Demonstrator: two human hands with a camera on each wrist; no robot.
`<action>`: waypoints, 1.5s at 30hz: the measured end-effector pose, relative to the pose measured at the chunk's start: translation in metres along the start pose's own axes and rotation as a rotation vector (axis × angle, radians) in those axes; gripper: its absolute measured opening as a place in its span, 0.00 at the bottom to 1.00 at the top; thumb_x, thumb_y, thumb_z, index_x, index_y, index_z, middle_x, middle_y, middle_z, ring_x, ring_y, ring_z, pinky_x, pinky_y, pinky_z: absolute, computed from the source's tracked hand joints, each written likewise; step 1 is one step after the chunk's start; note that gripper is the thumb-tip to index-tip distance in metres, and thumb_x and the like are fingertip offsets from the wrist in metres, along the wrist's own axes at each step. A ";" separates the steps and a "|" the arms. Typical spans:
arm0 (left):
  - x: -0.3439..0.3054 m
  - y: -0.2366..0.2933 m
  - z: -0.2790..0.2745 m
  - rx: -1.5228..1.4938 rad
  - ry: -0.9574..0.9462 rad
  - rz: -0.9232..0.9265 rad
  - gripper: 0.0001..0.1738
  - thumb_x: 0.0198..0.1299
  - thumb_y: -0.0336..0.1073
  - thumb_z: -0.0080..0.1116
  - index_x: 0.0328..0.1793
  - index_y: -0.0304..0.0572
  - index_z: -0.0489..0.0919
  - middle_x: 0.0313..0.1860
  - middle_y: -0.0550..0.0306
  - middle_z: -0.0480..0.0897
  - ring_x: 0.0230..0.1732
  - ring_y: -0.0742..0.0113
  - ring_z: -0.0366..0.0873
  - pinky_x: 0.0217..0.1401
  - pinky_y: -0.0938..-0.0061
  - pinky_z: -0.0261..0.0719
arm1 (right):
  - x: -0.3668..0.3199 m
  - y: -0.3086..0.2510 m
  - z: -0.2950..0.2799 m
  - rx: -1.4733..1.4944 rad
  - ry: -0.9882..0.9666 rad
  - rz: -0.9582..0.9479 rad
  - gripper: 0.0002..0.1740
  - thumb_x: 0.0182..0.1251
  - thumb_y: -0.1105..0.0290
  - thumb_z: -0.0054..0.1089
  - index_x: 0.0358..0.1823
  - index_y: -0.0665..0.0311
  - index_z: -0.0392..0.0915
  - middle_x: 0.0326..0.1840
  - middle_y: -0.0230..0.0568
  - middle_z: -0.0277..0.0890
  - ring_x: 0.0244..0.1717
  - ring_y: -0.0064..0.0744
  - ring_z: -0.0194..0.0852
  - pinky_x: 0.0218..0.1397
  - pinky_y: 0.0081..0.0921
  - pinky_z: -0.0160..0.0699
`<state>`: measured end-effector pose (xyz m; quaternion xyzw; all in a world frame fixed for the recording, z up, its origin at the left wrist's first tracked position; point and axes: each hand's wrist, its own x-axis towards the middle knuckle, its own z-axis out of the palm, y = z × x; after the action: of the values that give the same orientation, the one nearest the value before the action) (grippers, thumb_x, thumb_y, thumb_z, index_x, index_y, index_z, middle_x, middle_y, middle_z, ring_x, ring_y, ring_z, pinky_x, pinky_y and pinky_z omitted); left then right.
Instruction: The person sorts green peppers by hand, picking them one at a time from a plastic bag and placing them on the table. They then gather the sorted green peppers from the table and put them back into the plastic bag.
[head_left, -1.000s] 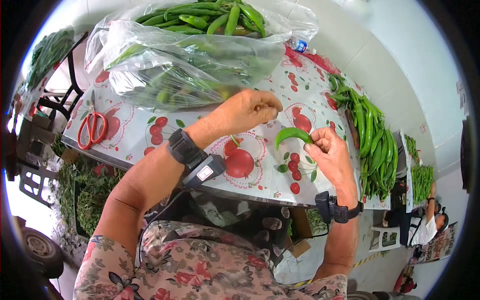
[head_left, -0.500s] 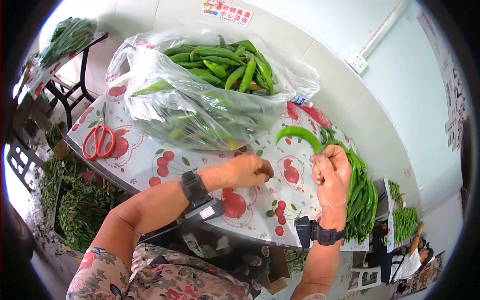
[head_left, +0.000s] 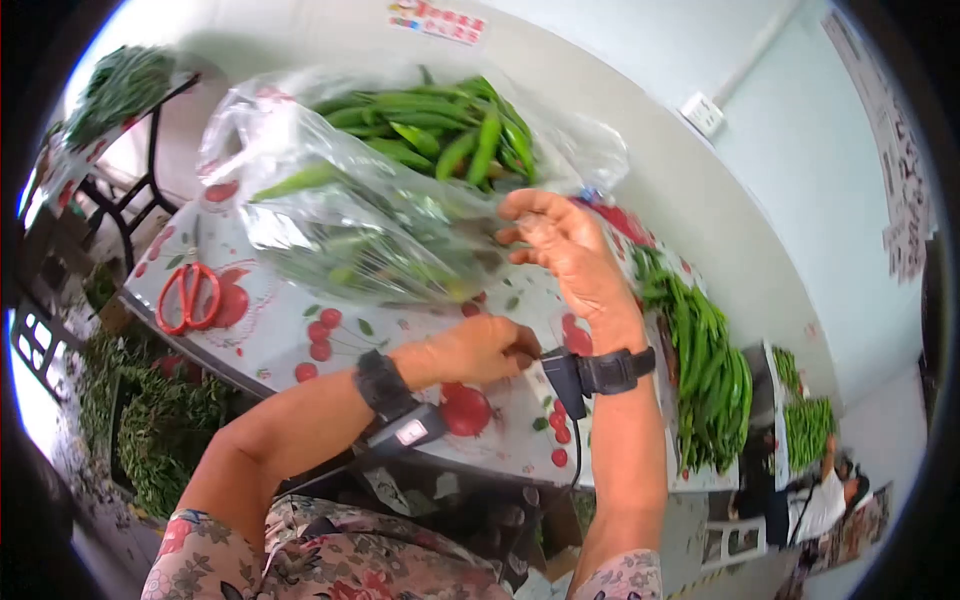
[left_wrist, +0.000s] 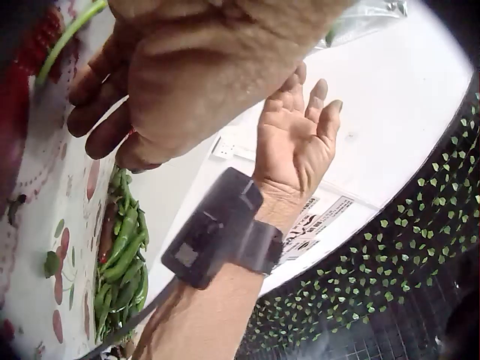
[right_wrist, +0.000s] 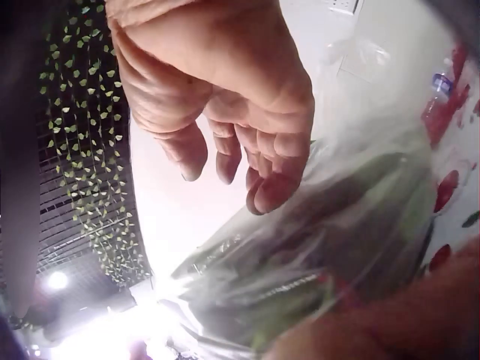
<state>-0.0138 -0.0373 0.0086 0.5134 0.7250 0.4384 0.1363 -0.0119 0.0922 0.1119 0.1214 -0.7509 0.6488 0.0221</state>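
My right hand [head_left: 575,250] is raised at the right side of a clear plastic bag [head_left: 290,225], its fingers loosely bent. The right wrist view shows nothing between the thumb and fingers of that hand [right_wrist: 225,112]. Inside the bag lie many long green chili peppers [head_left: 415,118], showing at its open top. Low over the table in front of the bag, my left hand [head_left: 470,350] has loosely curled fingers and no item visible in them. A thin green stem [left_wrist: 71,34] lies near the left hand in the left wrist view.
Green peppers are heaped [head_left: 710,375] on the table's right side. Red-handled scissors [head_left: 188,298] lie at the left on the patterned tablecloth [head_left: 340,345]. Leafy greens [head_left: 170,430] fill the floor at lower left. Another person [head_left: 825,505] sits far right, beside more green produce [head_left: 808,432].
My right hand has swung left toward the bag, away from the pepper heap. The curved green chili pepper it pinched before no longer shows in its fingers. The left hand has barely moved.
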 end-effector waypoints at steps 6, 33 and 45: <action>0.003 -0.007 0.004 -0.103 -0.048 0.040 0.14 0.58 0.32 0.53 0.49 0.35 0.77 0.38 0.51 0.83 0.39 0.65 0.81 0.44 0.73 0.77 | -0.048 0.015 -0.034 -0.033 0.068 0.112 0.16 0.65 0.69 0.54 0.52 0.68 0.72 0.46 0.39 0.75 0.41 0.23 0.73 0.43 0.22 0.73; 0.003 0.004 0.001 -0.089 -0.083 -0.068 0.13 0.58 0.30 0.52 0.49 0.35 0.77 0.37 0.52 0.83 0.35 0.68 0.80 0.42 0.75 0.76 | -0.204 0.069 -0.210 -1.559 0.739 0.300 0.18 0.45 0.73 0.63 0.42 0.61 0.76 0.52 0.44 0.70 0.54 0.49 0.68 0.57 0.37 0.68; 0.002 -0.002 0.002 -0.098 -0.067 -0.033 0.13 0.58 0.30 0.52 0.50 0.36 0.77 0.37 0.53 0.83 0.37 0.69 0.80 0.44 0.76 0.76 | -0.173 0.063 -0.154 -1.123 0.282 0.259 0.22 0.54 0.71 0.58 0.52 0.65 0.72 0.61 0.52 0.66 0.59 0.50 0.67 0.60 0.35 0.67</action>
<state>-0.0143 -0.0347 0.0060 0.5085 0.7061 0.4535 0.1928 0.1231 0.2775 0.0417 -0.0889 -0.9777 0.1596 0.1032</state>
